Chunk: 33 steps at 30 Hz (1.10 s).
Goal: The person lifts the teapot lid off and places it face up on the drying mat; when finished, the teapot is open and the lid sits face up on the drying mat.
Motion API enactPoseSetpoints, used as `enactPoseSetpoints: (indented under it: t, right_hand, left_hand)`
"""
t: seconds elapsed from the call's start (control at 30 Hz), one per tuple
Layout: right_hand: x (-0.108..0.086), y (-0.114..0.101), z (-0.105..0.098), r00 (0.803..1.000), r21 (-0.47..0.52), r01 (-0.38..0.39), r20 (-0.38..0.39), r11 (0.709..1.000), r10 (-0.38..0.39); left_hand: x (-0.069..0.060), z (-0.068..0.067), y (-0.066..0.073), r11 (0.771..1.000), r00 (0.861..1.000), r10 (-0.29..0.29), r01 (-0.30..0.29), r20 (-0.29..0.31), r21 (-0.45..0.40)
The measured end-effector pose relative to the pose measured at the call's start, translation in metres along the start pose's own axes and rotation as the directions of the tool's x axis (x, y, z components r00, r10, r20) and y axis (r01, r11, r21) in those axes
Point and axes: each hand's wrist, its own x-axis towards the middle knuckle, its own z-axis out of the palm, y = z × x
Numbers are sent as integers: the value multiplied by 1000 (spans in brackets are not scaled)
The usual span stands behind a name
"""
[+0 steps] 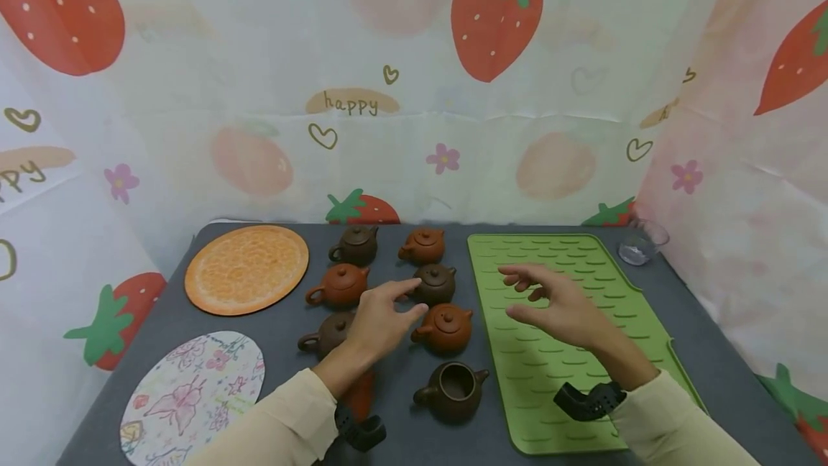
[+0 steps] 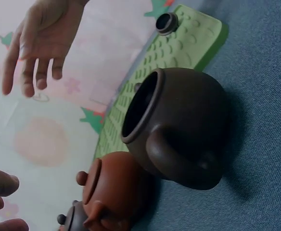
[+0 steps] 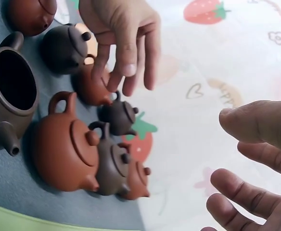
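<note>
My left hand [image 1: 378, 322] hovers between two columns of small teapots, thumb and fingers apart, holding nothing. Near its fingertips in the head view are a dark lidded teapot [image 1: 435, 285] and an orange-brown one [image 1: 448, 329]. A dark teapot without a lid [image 1: 453, 390] stands closest to me in the right column; its mouth also shows in the left wrist view [image 2: 184, 120]. My right hand [image 1: 563, 308] is raised over the green mat [image 1: 550, 423], fingers bent slightly and empty. A small dark round piece [image 2: 167, 24] rests on the mat in the left wrist view.
Left of the teapots lie an orange round mat [image 1: 246, 270] and a patterned round mat [image 1: 194, 394]. A clear glass cup [image 1: 640, 243] stands at the back right corner. Strawberry-print cloth hangs behind and at both sides of the dark table.
</note>
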Motion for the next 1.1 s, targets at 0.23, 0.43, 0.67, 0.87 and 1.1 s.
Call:
enactPoseSetpoints:
  t: [0.23,0.43,0.67,0.87,1.1]
  right_hand:
    - [12,11,18,999,76,-43,28,996,41]
    - [22,17,34,997,112,-49,70,993,41]
    - [29,27,50,992,112,-52,122,992,38]
    - [32,24,56,987,120,-68,153,990,49]
    - [37,36,69,984,132,-46,179,990,22]
  left_hand:
    - [1,6,-2,999,997,-41,43,68,-26]
    - [2,12,-8,996,990,-83,81,113,23]
    - [2,18,-12,994,980,-100,92,172,55]
    - [2,21,-12,990,959,-129,109,253,91]
    - [3,23,-14,983,949,-159,128,274,129]
